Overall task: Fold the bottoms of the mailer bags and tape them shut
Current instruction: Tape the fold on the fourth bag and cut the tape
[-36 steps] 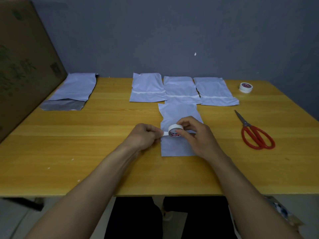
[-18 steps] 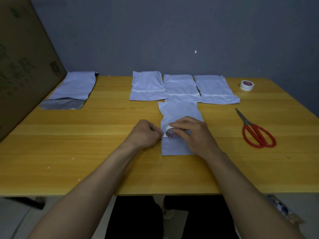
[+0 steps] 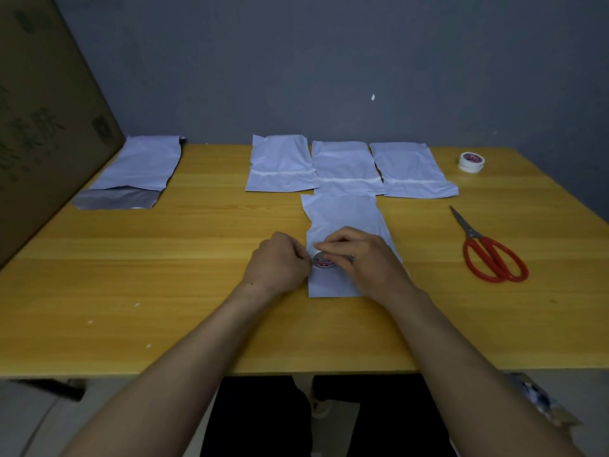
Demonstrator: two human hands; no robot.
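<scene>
A pale mailer bag [image 3: 342, 219] lies lengthwise in the middle of the wooden table [image 3: 164, 291]. My right hand [image 3: 365, 258] grips a small tape roll [image 3: 323, 260] and presses it low onto the bag. My left hand [image 3: 280, 262] is closed at the bag's left edge, pinching what looks like the tape's free end. Three mailer bags with a white tape strip across each lie in a row behind: one at left [image 3: 280, 164], one in the middle [image 3: 346, 168], one at right [image 3: 412, 171].
A stack of bags with a grey open end [image 3: 131, 176] lies at the back left beside a leaning cardboard sheet [image 3: 43, 127]. Red-handled scissors [image 3: 491, 255] lie at right. A second tape roll [image 3: 472, 161] stands at the back right corner.
The tape roll has come down from a raised, tilted position to lie against the bag. Both hands have drawn closer together over the bag's left edge.
</scene>
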